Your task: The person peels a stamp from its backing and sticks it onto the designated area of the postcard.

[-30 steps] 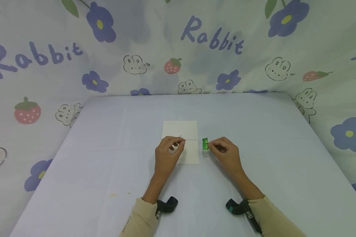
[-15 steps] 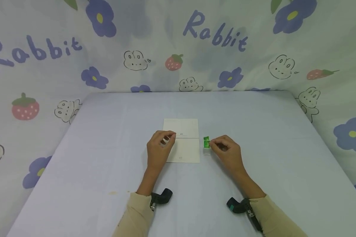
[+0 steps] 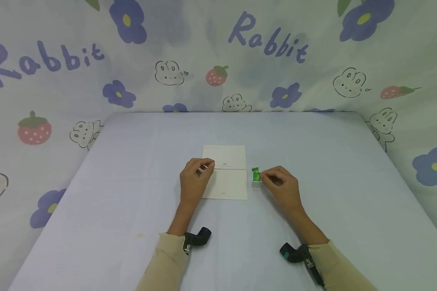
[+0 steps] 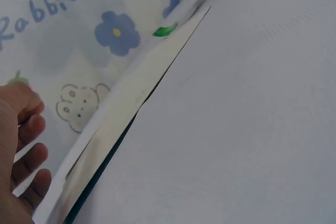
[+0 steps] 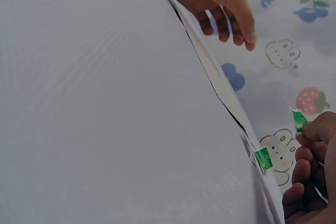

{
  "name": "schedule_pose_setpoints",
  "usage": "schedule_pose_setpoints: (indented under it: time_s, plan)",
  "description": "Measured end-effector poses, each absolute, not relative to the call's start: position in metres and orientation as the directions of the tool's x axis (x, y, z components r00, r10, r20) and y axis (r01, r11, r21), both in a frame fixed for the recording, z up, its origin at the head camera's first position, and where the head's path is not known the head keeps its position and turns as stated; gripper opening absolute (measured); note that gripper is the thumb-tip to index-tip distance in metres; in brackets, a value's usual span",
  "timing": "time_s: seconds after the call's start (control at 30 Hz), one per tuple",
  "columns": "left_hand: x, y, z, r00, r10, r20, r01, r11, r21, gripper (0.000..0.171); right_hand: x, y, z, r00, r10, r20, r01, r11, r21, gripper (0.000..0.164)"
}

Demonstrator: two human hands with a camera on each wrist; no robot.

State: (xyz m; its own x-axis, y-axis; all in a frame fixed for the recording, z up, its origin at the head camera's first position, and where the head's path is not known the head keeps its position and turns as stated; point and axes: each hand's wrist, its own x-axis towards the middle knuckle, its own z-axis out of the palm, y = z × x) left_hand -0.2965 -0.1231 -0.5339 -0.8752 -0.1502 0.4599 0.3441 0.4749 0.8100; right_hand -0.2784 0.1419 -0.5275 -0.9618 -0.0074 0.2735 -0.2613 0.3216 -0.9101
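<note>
My right hand (image 3: pixel 282 186) pinches a small green stamp-like piece with a pale edge (image 5: pixel 299 121) between thumb and fingertips, raised above the table in the right wrist view. A second green piece (image 5: pixel 264 159) lies on the table just below it. To their left, cream paper (image 3: pixel 227 184) lies flat, crossed by a line near its middle, with tiny print on each half. My left hand (image 3: pixel 194 180) hovers over its left side, fingers loosely bent and holding nothing. The left wrist view shows a dark green underside along the paper's near edge.
A white-covered table (image 3: pixel 131 182) spreads around the paper. Behind it hangs a cloth (image 3: pixel 189 52) printed with flowers, rabbits and strawberries. A black wrist camera (image 3: pixel 198 237) sits on the left wrist, another (image 3: pixel 293 254) on the right.
My left hand has moved left and slightly away from me, uncovering more of the paper. The right hand keeps its pinch beside the green pieces. The head view has shifted slightly.
</note>
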Motion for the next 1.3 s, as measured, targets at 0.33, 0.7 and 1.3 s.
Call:
schedule_pose_setpoints:
  time_s: [0.33,0.7,1.3]
  plan:
    - [-0.301,-0.129,-0.533,-0.881,-0.15,0.449,0.32,0.51,0.799,0.011,-0.28,0.143,-0.533,-0.963,-0.012,0.269,-0.262,0.26,-0.929,0.008]
    - [-0.306,-0.136,-0.535,-0.888,-0.147,0.435,0.311,0.504,0.806,0.013,-0.271,0.133,-0.508,-0.968,-0.015,0.25,-0.243,0.296,-0.924,0.007]
    - [-0.317,-0.138,-0.534,-0.91,-0.15,0.387,0.274,0.485,0.83,0.012,-0.268,0.135,-0.497,-0.965,-0.027,0.262,-0.258,0.299,-0.919,0.007]
